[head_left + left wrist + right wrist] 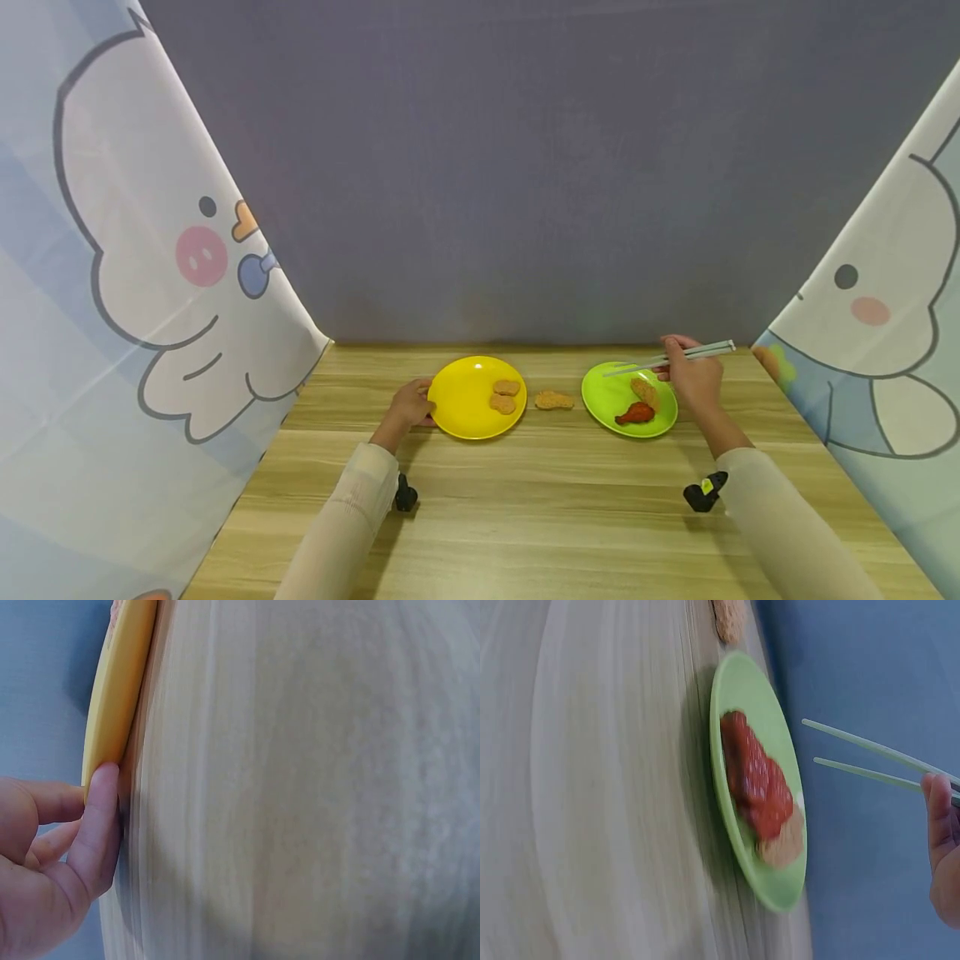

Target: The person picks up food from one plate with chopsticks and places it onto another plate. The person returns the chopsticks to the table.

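My left hand (411,403) pinches the left rim of a yellow plate (461,417), thumb and fingers on its edge in the left wrist view. Two breaded nuggets (504,403) lie on that plate's right side. Over at the right, my right hand (696,377) holds a pair of pale chopsticks (705,351), their tips apart with nothing between them. Those tips hang above a green plate (603,408). On the green plate rest a glossy red drumstick (756,776) and a breaded piece (643,390) beside it.
Between the two plates, a longer breaded piece (554,401) lies on the wooden table (525,517). A grey backdrop (525,183) rises behind the table, with cartoon-printed cloths at both sides. Black devices (703,493) sit at both wrists.
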Demonstrator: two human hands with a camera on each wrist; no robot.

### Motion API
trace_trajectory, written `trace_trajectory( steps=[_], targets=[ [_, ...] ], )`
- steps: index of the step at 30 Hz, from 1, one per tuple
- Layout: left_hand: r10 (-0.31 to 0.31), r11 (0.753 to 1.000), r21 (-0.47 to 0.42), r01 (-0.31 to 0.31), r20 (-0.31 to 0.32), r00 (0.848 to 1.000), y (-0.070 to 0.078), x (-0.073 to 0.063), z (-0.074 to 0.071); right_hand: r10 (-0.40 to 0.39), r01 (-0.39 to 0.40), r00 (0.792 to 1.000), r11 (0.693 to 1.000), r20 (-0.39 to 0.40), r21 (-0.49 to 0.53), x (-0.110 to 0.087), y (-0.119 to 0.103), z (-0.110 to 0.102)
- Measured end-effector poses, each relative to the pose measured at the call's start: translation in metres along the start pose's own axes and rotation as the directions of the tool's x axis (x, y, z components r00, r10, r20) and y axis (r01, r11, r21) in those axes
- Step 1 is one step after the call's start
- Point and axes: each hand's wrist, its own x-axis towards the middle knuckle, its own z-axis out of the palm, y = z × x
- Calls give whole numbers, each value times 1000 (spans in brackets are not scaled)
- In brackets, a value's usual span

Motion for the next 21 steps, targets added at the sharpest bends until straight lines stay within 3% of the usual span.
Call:
trace_trajectory(
  steps=[8,21],
  targets=[
    [-20,1000,1,20,4,1000,2,-2,-1,41,-40,998,999,-57,26,1,1,-25],
    [-30,1000,3,30,-4,1000,0,2,-1,9,-19,997,992,-77,-129,-4,4,-50]
  ],
)
